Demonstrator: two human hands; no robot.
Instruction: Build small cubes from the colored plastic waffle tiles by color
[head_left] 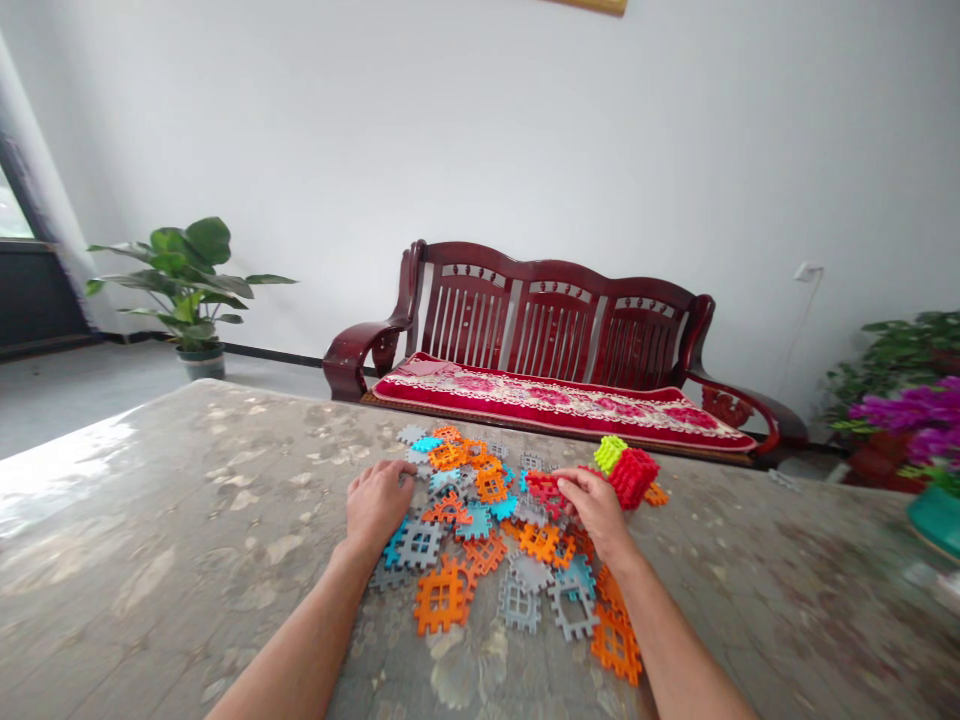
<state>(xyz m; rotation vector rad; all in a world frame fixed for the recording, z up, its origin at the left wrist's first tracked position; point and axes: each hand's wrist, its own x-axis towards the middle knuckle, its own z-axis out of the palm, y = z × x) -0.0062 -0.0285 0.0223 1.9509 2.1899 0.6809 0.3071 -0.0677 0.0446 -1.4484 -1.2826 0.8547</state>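
Just right of centre, the right hand (598, 512) is pinching a red piece (541, 487) between nearly closed fingers (579, 475); left of centre, the left hand (380, 500) is curving beside heaped tiles (492, 487), its hold unclear.

- Toy tiles (474, 520): hard plastic by the look of it, smooth faces, mostly matt with a slight sheen
- Bench (555, 271): dark wood, super glossy, like it's varnished
- Seat cover (555, 397): cloth, soft and kinda plush looking, no real shine
- Tablecloth (247, 570): smooth, maybe vinyl; pretty satiny, proper glare toward the window side
- Wall (345, 150): smooth matt paint
- Floor (45, 375): smooth, bit of a shine
- Teal pot (937, 515): smooth, can't tell if plastic or ceramic
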